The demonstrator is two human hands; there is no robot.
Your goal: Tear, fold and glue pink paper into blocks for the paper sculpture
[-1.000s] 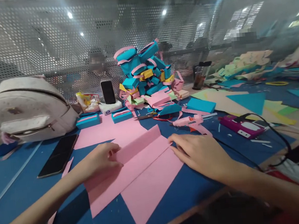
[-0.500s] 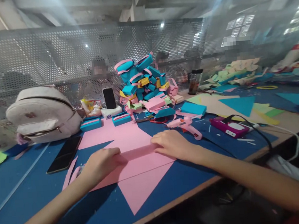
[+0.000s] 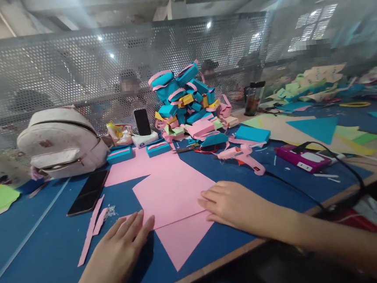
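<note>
A pink paper sheet (image 3: 173,193) lies in front of me on the blue table top. Below its near edge shows a triangular pink paper part (image 3: 181,243); whether both are one sheet I cannot tell. My left hand (image 3: 120,244) rests with fingers extended at the sheet's near left corner. On the near right edge lies my right hand (image 3: 231,201), its fingers stretched out flat. Left of the sheet are torn pink strips (image 3: 91,233) and small white scraps (image 3: 111,210). Another pink sheet (image 3: 125,170) is partly covered behind.
A pink glue gun (image 3: 242,155) and a purple power strip (image 3: 304,158) with cables lie at right. Blue and pink paper boxes (image 3: 188,102) are piled at the back, near scissors (image 3: 185,149). A phone (image 3: 89,192) and white backpack (image 3: 63,143) are at left.
Both hands held a raised fold of the pink sheet; now the sheet lies flatter and the fingers are extended. Both hands have moved nearer to me. The view has shifted slightly.
</note>
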